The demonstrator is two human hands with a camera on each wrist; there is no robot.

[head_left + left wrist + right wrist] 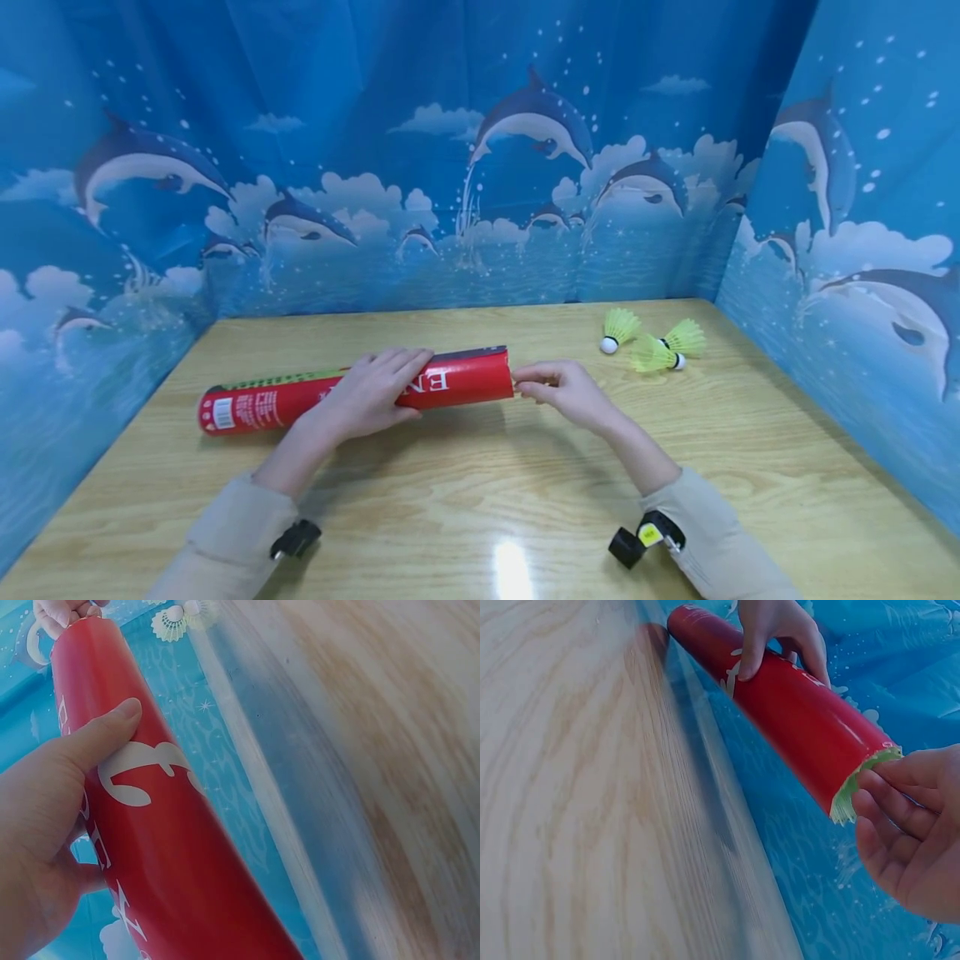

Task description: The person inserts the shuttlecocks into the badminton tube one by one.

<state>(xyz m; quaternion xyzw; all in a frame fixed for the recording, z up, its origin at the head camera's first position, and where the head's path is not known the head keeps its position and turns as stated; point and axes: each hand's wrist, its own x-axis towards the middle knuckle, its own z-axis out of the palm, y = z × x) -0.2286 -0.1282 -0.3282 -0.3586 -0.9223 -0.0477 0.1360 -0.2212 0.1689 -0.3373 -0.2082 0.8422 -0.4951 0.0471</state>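
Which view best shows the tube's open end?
Right wrist: the open end is angled toward camera, green feathery edges visible by the right hand. Head shows it nearly edge-on; left wrist, small and far.

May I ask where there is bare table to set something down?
Bare table lies between the sleeves, in front of the red shuttlecock tube, and right of the right sleeve. Crowded: the tube's mouth, where the right hand is, and the far right corner, around three shuttlecocks.

One red shuttlecock tube [468,379] has one left hand [375,392] on its side and one right hand [568,393] at its mouth; three yellow-green shuttlecocks [622,323] lie past that mouth, two black wrist cameras [296,539] nearer, one table [420,517] beneath.
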